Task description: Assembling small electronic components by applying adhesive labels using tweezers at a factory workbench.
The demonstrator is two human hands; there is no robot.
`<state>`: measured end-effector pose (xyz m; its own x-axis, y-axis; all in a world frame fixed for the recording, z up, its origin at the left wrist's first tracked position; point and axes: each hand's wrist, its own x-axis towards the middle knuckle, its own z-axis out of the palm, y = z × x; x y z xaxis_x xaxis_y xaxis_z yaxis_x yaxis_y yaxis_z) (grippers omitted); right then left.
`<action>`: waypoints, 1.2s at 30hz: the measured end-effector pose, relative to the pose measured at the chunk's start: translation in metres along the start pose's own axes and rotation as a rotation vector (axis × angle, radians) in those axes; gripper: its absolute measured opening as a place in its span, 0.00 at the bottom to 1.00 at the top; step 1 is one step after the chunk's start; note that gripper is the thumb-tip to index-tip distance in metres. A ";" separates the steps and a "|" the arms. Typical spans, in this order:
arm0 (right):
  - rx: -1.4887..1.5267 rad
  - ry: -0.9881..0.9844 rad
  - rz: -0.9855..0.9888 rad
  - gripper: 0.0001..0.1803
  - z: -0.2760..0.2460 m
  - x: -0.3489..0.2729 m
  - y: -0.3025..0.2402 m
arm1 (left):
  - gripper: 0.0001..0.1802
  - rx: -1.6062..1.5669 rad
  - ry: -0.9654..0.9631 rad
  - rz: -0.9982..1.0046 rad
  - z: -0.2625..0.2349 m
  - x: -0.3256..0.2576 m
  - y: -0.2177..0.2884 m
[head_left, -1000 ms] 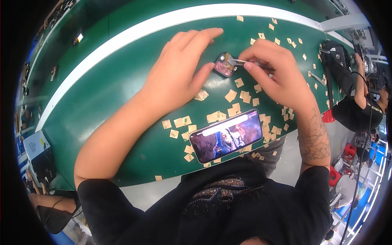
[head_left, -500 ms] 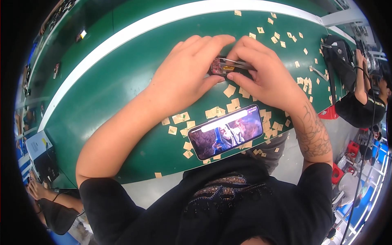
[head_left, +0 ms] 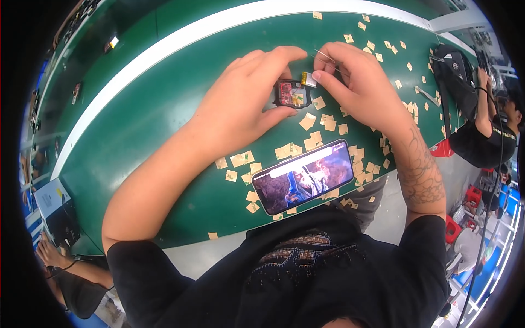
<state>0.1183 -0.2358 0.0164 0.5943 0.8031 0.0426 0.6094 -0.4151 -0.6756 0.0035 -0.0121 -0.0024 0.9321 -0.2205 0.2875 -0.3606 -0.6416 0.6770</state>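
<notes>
My left hand (head_left: pixel 240 90) curls around a small black casing (head_left: pixel 308 100), its thumb at the near edge and fingers at the far side. Inside the casing sits a red circuit board (head_left: pixel 285 93), with a pale sticky square (head_left: pixel 298 100) beside it. Just off the casing's upper right, my right hand (head_left: pixel 358 76) pinches a small silver battery (head_left: pixel 309 80) with a yellow end. Thin metal tweezers (head_left: pixel 327 56) are also tucked in that hand, their tips pointing up and left. Part of the tweezers is hidden by the fingers.
A phone (head_left: pixel 304 177) with a lit screen lies near the green table's (head_left: pixel 164 109) front edge, amid several scattered beige squares (head_left: pixel 307 121). More tweezers (head_left: pixel 427 95) and a black bag (head_left: pixel 455 76) lie at right. A box (head_left: pixel 54 199) stands at left. Co-workers sit on both sides.
The tweezers have left the casing and now point up and away. The battery shows between my right thumb and fingers, apart from the board. My left hand has barely moved.
</notes>
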 end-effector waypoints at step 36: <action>0.114 0.149 -0.010 0.08 0.001 -0.029 -0.015 | 0.46 0.062 -0.003 -0.007 -0.009 -0.012 0.005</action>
<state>0.0918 -0.2524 0.0247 0.6651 0.7310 0.1526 0.5572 -0.3499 -0.7530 -0.0099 -0.0060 0.0038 0.9347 -0.2182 0.2807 -0.3514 -0.6870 0.6360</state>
